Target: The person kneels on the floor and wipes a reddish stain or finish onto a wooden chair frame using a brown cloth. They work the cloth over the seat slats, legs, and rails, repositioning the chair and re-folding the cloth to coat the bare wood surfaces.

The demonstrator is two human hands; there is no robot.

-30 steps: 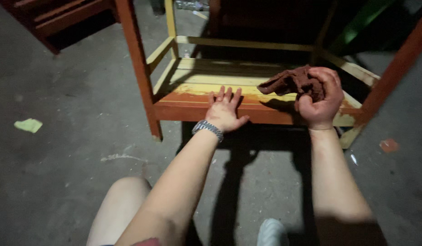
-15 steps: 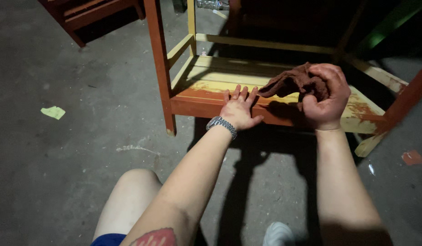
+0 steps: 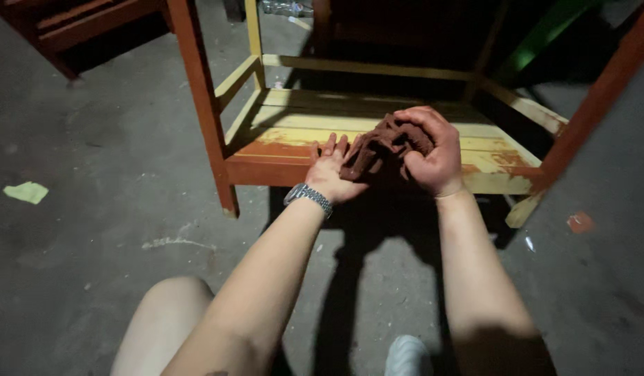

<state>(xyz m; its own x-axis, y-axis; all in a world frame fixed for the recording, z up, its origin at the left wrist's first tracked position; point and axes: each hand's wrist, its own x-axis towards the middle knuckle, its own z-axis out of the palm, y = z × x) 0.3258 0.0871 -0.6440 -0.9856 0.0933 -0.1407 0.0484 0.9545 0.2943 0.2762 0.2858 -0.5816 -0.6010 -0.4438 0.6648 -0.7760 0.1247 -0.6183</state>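
A wooden frame with red legs and a yellow slatted shelf (image 3: 287,122) stands on the concrete floor in front of me. My right hand (image 3: 433,153) is clenched around a crumpled dark red rag (image 3: 377,143) at the shelf's front edge, where the wood is stained red. My left hand (image 3: 332,174), with a metal watch on the wrist, lies flat on the front rail with fingers spread. The rag's loose end hangs over its fingertips.
A red front leg (image 3: 203,104) rises at the left and another slants at the right (image 3: 600,90). A pale scrap (image 3: 27,192) lies on the floor to the left, a red scrap (image 3: 579,223) to the right. My knee (image 3: 172,320) and white shoe (image 3: 409,355) are below.
My right hand has brought the rag leftward along the front edge until it overlaps my left hand's fingers. The camera has moved closer to the shelf.
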